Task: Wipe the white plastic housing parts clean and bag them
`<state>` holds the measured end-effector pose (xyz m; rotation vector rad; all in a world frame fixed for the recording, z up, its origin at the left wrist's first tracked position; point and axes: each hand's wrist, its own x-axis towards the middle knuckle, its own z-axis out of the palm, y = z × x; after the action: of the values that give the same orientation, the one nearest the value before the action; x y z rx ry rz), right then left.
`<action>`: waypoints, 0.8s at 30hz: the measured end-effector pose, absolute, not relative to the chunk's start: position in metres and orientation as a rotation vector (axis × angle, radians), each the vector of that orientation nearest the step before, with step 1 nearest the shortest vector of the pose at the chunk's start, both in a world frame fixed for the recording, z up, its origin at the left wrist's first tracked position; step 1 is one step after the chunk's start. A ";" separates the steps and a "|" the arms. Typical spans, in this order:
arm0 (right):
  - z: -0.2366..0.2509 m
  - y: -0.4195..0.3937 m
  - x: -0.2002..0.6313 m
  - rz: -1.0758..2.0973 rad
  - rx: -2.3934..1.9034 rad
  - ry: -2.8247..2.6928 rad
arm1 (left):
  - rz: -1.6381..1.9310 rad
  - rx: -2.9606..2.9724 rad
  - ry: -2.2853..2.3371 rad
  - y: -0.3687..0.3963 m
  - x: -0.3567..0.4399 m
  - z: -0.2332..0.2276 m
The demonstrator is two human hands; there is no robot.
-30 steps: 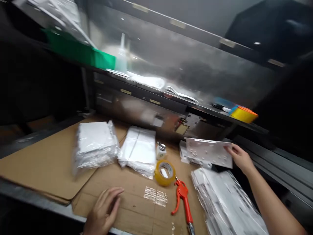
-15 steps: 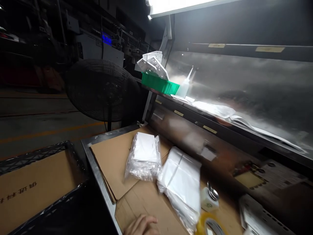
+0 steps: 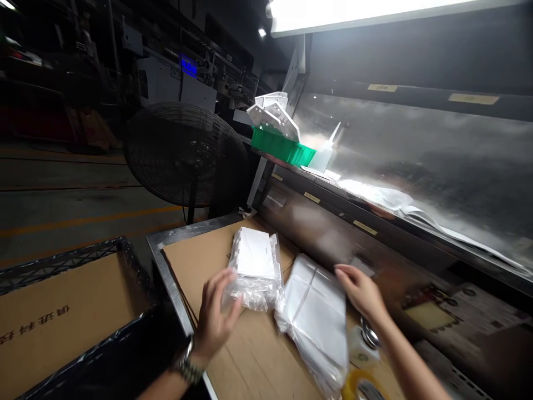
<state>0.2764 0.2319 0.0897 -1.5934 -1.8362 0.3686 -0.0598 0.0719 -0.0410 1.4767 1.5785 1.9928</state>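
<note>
My left hand (image 3: 217,311) is at the near left corner of a clear-bagged stack of white parts (image 3: 255,255). Its thumb and fingers are apart, and I cannot tell whether they touch the plastic. To the right lies a pile of clear plastic bags (image 3: 318,311) on the cardboard (image 3: 254,355). Beside that pile's far right edge hovers my right hand (image 3: 361,290), fingers stretched forward with nothing seen in them. Under my right forearm stands a white pump bottle (image 3: 361,345) with a metal top. A roll of yellow tape (image 3: 361,384) shows at the lower edge, partly cut off.
A metal shelf above the bench bears a green bin (image 3: 283,147) of white parts, a squeeze bottle (image 3: 325,154) and papers (image 3: 375,194). A black crate (image 3: 137,272) with cardboard stands left. Behind it is a large fan (image 3: 187,161). A lamp (image 3: 366,14) hangs overhead.
My left hand has come up from the lower edge to the bagged stack. My right hand has entered from the lower right. The view has shifted slightly.
</note>
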 end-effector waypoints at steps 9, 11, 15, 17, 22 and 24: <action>-0.020 0.246 0.110 0.814 -1.600 -1.851 | 1.515 0.871 1.328 0.223 -0.114 -0.028; -0.030 0.247 0.108 0.836 -1.592 -1.793 | 1.478 0.847 1.220 0.223 -0.111 -0.034; -0.041 0.248 0.117 0.888 -1.523 -1.735 | 1.478 0.799 1.075 0.216 -0.119 -0.045; -0.043 0.252 0.121 0.921 -1.519 -1.717 | 1.485 0.782 1.033 0.216 -0.125 -0.049; -0.045 0.262 0.126 0.968 -1.539 -1.717 | 1.485 0.771 1.023 0.217 -0.127 -0.052; -0.045 0.263 0.124 0.943 -1.545 -1.731 | 1.475 0.775 1.042 0.217 -0.124 -0.052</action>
<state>0.1245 0.2628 -0.0449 -1.5452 -1.7313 0.9429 -0.1236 0.2175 -0.0522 0.7746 1.0423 1.4749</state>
